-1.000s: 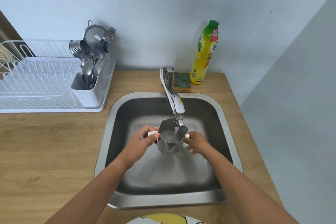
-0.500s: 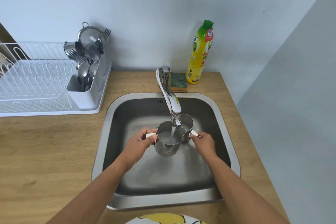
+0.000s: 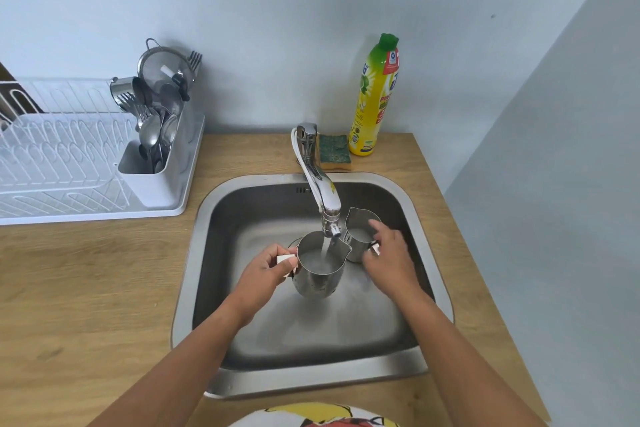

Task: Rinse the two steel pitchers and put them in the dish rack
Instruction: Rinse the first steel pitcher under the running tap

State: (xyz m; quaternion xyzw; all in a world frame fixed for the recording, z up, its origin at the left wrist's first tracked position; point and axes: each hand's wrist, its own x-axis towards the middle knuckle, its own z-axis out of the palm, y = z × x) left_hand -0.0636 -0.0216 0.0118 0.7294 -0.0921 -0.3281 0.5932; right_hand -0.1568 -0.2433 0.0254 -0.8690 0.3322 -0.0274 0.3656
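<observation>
1. Larger steel pitcher (image 3: 320, 270): held upright in the sink (image 3: 194, 253) under the running tap (image 3: 322, 194), filling with water.
2. Left hand (image 3: 266, 269): fingers clamped on that pitcher's white handle.
3. Smaller steel pitcher (image 3: 360, 222): upright just right of the spout, touching the larger one.
4. Right hand (image 3: 389, 253): fingers spread loosely over the smaller pitcher; no firm grasp evident.
5. Step, as judged: rinsing the first pitcher.
6. Next move calls for: tipping the water out, then carrying the pitcher left to the dish rack (image 3: 52, 163).

We see a silver-grey pitcher (image 3: 318, 282) with white handle (image 3: 285, 258), a second silver-grey pitcher (image 3: 356, 236), white dish rack (image 3: 52, 163), green-capped yellow bottle (image 3: 372, 104), green sponge (image 3: 333, 148), wood-grain counter (image 3: 86, 288).
</observation>
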